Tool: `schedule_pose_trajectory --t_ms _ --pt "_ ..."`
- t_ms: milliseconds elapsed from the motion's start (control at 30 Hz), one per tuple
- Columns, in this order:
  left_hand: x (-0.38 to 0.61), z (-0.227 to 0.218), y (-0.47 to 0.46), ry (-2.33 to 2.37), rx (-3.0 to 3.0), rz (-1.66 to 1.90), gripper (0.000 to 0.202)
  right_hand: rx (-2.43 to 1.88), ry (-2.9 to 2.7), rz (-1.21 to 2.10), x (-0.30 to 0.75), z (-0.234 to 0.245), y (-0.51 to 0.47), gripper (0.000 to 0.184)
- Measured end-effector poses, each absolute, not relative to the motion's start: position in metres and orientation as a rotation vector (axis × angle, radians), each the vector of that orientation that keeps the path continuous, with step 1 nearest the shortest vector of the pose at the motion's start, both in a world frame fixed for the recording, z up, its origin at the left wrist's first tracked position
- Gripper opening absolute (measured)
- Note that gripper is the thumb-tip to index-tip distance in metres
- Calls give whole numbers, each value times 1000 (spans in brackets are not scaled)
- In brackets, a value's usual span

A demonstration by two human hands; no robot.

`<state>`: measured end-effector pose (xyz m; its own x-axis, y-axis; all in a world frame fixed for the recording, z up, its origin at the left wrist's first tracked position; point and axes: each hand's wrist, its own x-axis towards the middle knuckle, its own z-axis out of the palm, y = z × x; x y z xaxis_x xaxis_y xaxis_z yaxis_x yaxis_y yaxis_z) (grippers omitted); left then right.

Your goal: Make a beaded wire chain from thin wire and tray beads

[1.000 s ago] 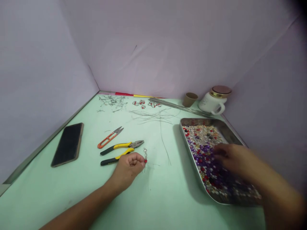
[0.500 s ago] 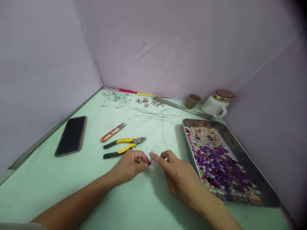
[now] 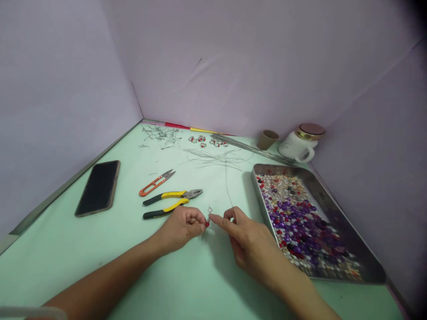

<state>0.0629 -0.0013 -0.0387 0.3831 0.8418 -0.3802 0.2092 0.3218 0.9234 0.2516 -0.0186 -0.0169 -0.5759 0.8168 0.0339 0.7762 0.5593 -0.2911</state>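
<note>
My left hand (image 3: 183, 227) is closed in a pinch on a small beaded wire piece (image 3: 209, 212), with clear beads and a red bead (image 3: 207, 224) by the fingertips. Just right of it is my right hand (image 3: 245, 231), index finger stretched against the beaded piece and the other fingers curled. From those curled fingers a thin wire (image 3: 227, 184) runs up the table; their grip on it is partly hidden. Beyond my left hand lie yellow-and-black pliers (image 3: 173, 201), jaws slightly apart, and orange thread snips (image 3: 156, 182).
To the right stands a metal tray (image 3: 367, 266) of mixed beads. Loose wires (image 3: 213, 158), red-and-clear bead rings (image 3: 201, 139) and wire scraps (image 3: 162, 134) lie farther back. A brown cup (image 3: 267, 140) and a lidded white mug (image 3: 296, 146) stand back right. At left lies a phone (image 3: 98, 189).
The beaded piece now shows more of its clear upper loop above my fingers. My right index finger has shifted slightly down along it. Both hands stay almost in place.
</note>
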Motion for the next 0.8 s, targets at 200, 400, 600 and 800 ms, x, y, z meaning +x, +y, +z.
schedule_pose_trajectory --t_ms 200,400,600,800 --pt "63 -39 0 1122 1183 573 10 -1328 -2657 372 250 -16 -22 66" --pt "64 -41 0 1141 1170 579 9 -1339 -2675 354 249 -16 -22 69" --pt "64 -41 0 1173 1139 598 10 -1344 -2725 383 247 -7 -25 65" --pt "64 -39 0 1250 1150 563 15 -1604 -2382 230 302 24 -8 35"
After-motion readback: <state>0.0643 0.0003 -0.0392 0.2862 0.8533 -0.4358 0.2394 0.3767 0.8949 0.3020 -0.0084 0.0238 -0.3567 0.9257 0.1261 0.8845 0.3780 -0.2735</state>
